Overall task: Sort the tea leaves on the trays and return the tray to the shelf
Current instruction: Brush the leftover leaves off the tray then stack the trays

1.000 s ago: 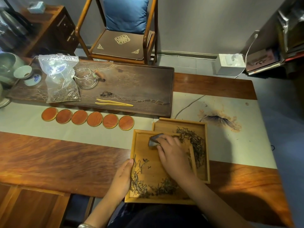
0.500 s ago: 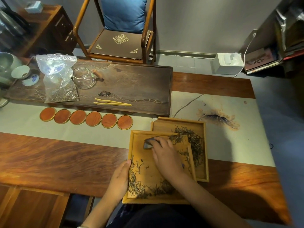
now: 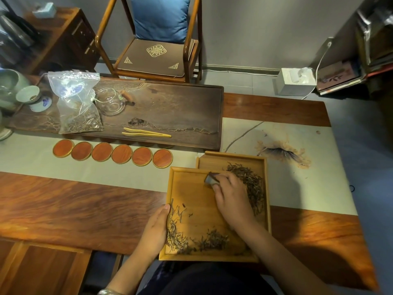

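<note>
Big wooden bench (image 3: 85, 211) with a pale runner (image 3: 297, 184) across it. Near edge has two light wood trays: the front tray (image 3: 191, 196) overlaps the back tray (image 3: 236, 161). Dark tea board (image 3: 170, 107) sits behind, six round coasters (image 3: 112, 154) in a row just in front of it. Right hand (image 3: 231, 199) over the front tray, fingers (image 3: 221, 184) pinching a small dark scraper (image 3: 210, 178). Left hand (image 3: 155, 228) grips the tray's left rim, fingers pressed together. Tea leaves (image 3: 178, 239) sit along the front tray's near corner, with a bigger pile (image 3: 251, 184) in the back tray.
</note>
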`<state>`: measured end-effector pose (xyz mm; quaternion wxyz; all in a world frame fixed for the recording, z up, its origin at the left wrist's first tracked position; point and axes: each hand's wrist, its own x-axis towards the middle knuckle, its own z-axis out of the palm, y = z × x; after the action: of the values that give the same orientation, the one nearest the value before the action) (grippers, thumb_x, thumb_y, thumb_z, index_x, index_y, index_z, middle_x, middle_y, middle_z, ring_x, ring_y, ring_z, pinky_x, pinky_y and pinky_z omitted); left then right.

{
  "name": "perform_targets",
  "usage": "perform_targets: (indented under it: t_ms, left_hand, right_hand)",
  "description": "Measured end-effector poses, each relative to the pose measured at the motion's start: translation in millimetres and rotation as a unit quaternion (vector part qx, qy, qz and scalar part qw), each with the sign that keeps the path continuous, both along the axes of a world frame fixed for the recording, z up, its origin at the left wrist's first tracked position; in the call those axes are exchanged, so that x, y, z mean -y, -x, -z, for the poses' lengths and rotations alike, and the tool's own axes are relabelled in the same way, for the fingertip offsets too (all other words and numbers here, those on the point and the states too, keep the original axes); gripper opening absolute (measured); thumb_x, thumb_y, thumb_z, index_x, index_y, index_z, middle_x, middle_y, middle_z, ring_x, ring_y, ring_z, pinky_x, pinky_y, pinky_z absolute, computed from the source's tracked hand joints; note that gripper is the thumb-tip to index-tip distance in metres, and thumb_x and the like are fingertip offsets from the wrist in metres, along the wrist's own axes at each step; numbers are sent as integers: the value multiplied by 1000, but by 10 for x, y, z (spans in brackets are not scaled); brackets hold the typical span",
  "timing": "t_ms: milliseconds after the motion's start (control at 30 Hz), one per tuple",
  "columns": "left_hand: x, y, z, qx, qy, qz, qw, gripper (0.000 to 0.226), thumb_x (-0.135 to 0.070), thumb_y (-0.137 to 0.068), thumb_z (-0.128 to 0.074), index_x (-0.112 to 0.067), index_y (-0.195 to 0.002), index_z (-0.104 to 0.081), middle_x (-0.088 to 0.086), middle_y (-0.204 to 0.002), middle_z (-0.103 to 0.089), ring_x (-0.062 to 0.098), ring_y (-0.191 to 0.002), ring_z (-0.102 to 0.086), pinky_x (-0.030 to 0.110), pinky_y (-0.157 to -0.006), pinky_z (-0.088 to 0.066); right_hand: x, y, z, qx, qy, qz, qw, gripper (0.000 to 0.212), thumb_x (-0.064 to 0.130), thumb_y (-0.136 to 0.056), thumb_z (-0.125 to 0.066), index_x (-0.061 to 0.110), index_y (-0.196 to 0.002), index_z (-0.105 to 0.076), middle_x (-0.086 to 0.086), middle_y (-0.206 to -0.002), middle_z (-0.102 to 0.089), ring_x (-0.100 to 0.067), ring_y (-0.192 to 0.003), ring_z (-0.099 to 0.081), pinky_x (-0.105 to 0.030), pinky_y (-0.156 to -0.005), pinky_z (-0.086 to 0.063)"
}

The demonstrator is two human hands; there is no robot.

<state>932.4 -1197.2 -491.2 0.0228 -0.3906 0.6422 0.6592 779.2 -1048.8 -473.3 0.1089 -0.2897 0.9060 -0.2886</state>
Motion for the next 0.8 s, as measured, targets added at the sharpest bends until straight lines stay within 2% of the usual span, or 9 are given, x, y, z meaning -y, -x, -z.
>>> perform_targets:
  t_ms: [100, 167, 200, 300, 400, 467, 600, 733, 800]
  left_hand:
    - [9, 8, 5, -1, -11, 0, 1000, 38, -30, -103, -33, -25, -98, -71, -7, -100, -74, 6, -94, -68, 24, -83, -44]
    - [16, 21, 0, -2, -11, -1, 1000, 37, -28, -103, -34, -22, -98, -70, -5, -99, -74, 7, -94, -68, 25, -85, -44]
    - [15, 31, -8, -6, -6, -1, 1000, 37, -26, -103, -33, -22, -98, -70, -7, -98, -74, 5, -94, -67, 22, -85, -44]
    - [-11, 64, -62, -33, 17, 15, 999, 39, -12, -104, -29, -25, -101, -66, -21, -94, -73, -10, -90, -63, 3, -76, -42]
    - [-28, 41, -79, -39, 33, 16, 999, 45, 2, -101, -28, -28, -98, -61, -15, -87, -70, -21, -88, -58, -4, -74, -37]
    - [-15, 28, -66, -29, 32, 6, 999, 45, -1, -102, -29, -33, -96, -59, -20, -91, -66, -25, -87, -55, -6, -75, -35]
    - [27, 28, -33, -2, 9, -22, 1000, 35, -22, -103, -34, -34, -88, -64, -35, -80, -69, -24, -80, -58, 1, -73, -39]
    - [48, 17, -11, 13, -6, -26, 1000, 33, -31, -102, -37, -33, -87, -66, -34, -81, -69, -20, -79, -61, 11, -75, -39]
    - [57, 17, 1, 20, -1, -27, 999, 31, -31, -102, -37, -33, -90, -66, -34, -82, -69, -19, -82, -60, 9, -78, -39]
  right_hand:
    - [147, -159, -106, -6, 6, -102, 995, 31, 21, -95, -50, 21, -126, -55, 5, -124, -52, -11, -113, -46, -20, -92, -39]
    - [252, -235, -137, -8, 9, -170, 985, 32, 17, -95, -50, 20, -127, -54, 3, -127, -52, -15, -115, -46, -27, -91, -47]
    - [296, -259, -144, -7, 6, -197, 980, 33, 16, -95, -50, 18, -127, -54, 1, -129, -52, -17, -116, -45, -31, -91, -48]
    - [372, -296, -149, 0, 0, -252, 968, 36, 13, -95, -47, 18, -130, -51, 3, -133, -51, -19, -114, -42, -35, -88, -48]
    - [364, -316, -155, 12, 6, -284, 959, 36, 12, -95, -45, 18, -130, -50, 3, -133, -52, -18, -109, -42, -35, -86, -47]
    - [316, -331, -176, 20, 6, -308, 951, 36, 12, -95, -44, 19, -130, -50, 3, -133, -53, -18, -109, -42, -35, -86, -47]
    - [171, -382, -243, 27, 13, -354, 935, 32, 12, -95, -46, 24, -124, -52, 6, -131, -55, -18, -102, -44, -35, -76, -48]
    - [47, -402, -309, 28, -2, -386, 922, 32, 13, -94, -45, 24, -124, -51, 5, -127, -57, -17, -105, -44, -35, -76, -48]
    - [14, -383, -347, 18, 1, -383, 924, 32, 14, -94, -46, 24, -124, -51, 5, -128, -57, -17, -107, -44, -35, -77, -49]
